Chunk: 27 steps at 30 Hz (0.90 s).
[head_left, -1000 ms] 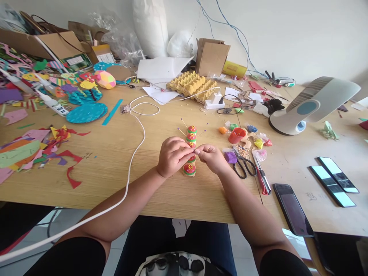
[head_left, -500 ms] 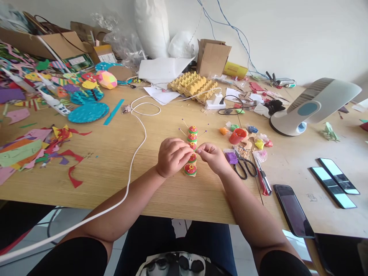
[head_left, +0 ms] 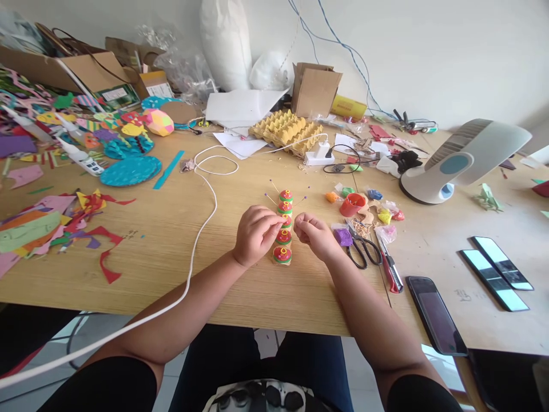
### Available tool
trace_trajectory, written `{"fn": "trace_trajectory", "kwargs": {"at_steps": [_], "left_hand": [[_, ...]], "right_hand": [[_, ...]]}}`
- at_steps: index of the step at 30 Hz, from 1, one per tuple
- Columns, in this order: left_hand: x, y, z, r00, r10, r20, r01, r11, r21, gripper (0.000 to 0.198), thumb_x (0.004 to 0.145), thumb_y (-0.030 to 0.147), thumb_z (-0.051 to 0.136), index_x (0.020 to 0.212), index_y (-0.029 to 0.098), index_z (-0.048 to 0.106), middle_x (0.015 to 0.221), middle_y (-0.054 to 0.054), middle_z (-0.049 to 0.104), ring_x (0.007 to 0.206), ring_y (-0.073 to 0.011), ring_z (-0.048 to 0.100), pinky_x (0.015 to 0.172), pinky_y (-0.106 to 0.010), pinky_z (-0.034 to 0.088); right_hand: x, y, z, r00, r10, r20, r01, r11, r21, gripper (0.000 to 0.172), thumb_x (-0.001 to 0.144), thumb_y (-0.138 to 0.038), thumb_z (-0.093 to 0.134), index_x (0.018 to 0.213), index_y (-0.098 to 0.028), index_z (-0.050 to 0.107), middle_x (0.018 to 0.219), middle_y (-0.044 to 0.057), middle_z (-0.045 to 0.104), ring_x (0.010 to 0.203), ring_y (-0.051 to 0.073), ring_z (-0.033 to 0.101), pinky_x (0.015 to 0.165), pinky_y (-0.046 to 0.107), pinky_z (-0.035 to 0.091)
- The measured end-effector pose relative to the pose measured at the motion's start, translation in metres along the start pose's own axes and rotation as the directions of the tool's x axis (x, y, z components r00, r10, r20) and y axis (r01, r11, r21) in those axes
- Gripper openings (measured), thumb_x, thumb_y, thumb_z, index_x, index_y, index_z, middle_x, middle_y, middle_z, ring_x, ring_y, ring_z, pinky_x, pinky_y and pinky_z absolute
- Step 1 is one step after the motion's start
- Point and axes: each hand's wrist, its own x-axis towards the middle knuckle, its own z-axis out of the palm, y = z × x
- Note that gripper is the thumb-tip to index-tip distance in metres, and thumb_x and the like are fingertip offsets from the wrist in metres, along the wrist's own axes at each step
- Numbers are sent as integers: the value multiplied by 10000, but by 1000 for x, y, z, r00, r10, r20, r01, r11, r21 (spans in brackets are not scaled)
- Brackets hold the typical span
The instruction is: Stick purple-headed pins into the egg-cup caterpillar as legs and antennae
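Observation:
A row of red domed segments (head_left: 282, 254) with green bands and small yellow rings on top stands lengthwise on the table in front of me. Thin sticks with purple tips (head_left: 305, 198) poke out on both sides of its far end. My left hand (head_left: 256, 234) is at the row's left side, thumb and forefinger pinched together by the middle segment; what they hold, if anything, is too small to name. Just right of the row, apart from it, my right hand (head_left: 315, 236) has its fingers curled and pinched. Its fingertips hide whatever may be in them.
Right of my hand lie scissors (head_left: 365, 252), a red cutter knife (head_left: 392, 272), purple clay (head_left: 343, 236) and a red cup (head_left: 353, 204). Farther right are a phone (head_left: 436, 315) and a white fan (head_left: 458, 166). A white cable (head_left: 194, 257) crosses my left forearm. Paper scraps (head_left: 47, 223) lie left.
My right hand has drawn slightly away from my left hand and the row, its fingers more curled. My left hand stays by the middle segment. The view has shifted a little.

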Motion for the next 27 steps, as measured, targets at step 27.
{"fn": "trace_trajectory", "kwargs": {"at_steps": [27], "left_hand": [[0, 4, 4, 994, -94, 59, 102, 985, -140, 268, 1012, 154, 433, 1145, 197, 661, 979, -63, 692, 946, -191, 605, 884, -375, 493]], "right_hand": [[-7, -1, 3, 981, -55, 188, 80, 988, -130, 365, 872, -523, 658, 796, -189, 530, 637, -52, 431, 571, 85, 319, 524, 246, 233]]}}
